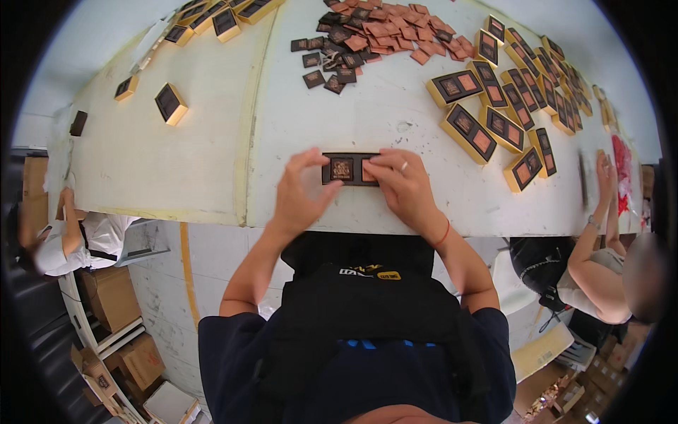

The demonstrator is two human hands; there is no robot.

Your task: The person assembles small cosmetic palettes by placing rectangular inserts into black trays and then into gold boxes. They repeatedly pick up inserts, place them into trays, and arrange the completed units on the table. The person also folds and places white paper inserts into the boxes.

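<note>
A flat two-compartment box with a black insert [358, 171] lies on the table right in front of me. Its left compartment holds a dark square piece [342, 169] with a copper-coloured design. In the right compartment is a copper-coloured square piece [366, 172], partly covered by my fingers. My left hand [298, 194] grips the box's left end, thumb at the near edge and fingers by the far corner. With fingertips pressed together on the copper square, my right hand [406, 185] covers the box's right end.
Beyond the box lies a heap of loose copper squares [385, 30] and dark squares [333, 60]. Several filled gold-edged boxes [468, 133] spread over the right side. At the left are gold boxes with dark insides [169, 103]. Other people sit at both ends of the table [296, 124].
</note>
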